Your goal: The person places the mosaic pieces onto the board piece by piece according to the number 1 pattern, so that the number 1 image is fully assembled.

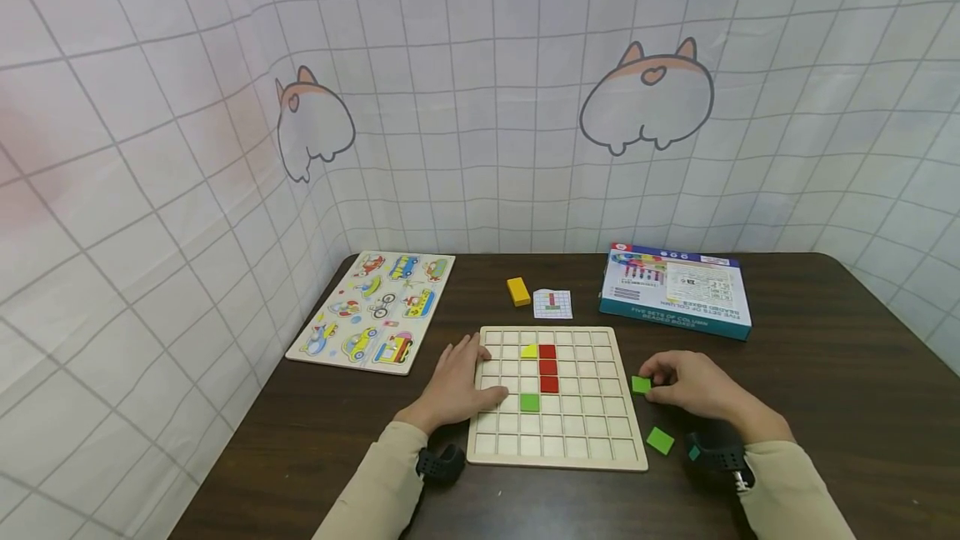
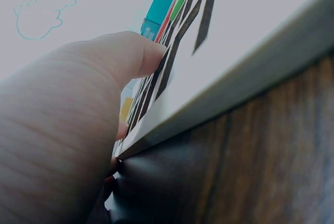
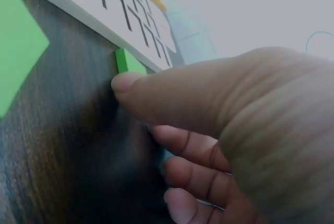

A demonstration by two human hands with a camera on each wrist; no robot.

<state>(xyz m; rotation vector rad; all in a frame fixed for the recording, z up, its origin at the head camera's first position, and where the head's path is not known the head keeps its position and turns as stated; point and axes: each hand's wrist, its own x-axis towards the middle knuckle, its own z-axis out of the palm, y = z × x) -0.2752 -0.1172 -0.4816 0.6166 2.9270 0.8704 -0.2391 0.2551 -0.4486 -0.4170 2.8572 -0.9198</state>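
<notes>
Head view
Left hand (image 1: 457, 390): laid flat on the left edge of the grid board (image 1: 557, 452), fingers nearly straight, nothing gripped.
Right hand (image 1: 693, 386): fingers curled, a green tile (image 1: 641, 385) pinched at the fingertips, just beside the board's right edge.
Second green tile (image 1: 660, 440): lying on the table (image 1: 825, 373), near the right wrist, apart from the fingers.
Board contents: three red tiles (image 1: 548, 368) in a column, a yellow piece (image 1: 529, 351) touching the top one, a green square (image 1: 529, 402) beyond the left thumb.
Beyond the fingers: yellow block (image 1: 518, 291), pattern card (image 1: 552, 304), blue box (image 1: 675, 290); vehicle puzzle (image 1: 373, 311) off to the left.

Left wrist view
Left thumb (image 2: 122, 57): seen resting against the board's top face (image 2: 250, 41); the other fingers are hidden.

Right wrist view
Right thumb (image 3: 172, 96): tip pressed on the green tile (image 3: 128, 62), which touches the table beside the board edge (image 3: 78, 15); remaining fingers (image 3: 188, 145) curled beneath.
</notes>
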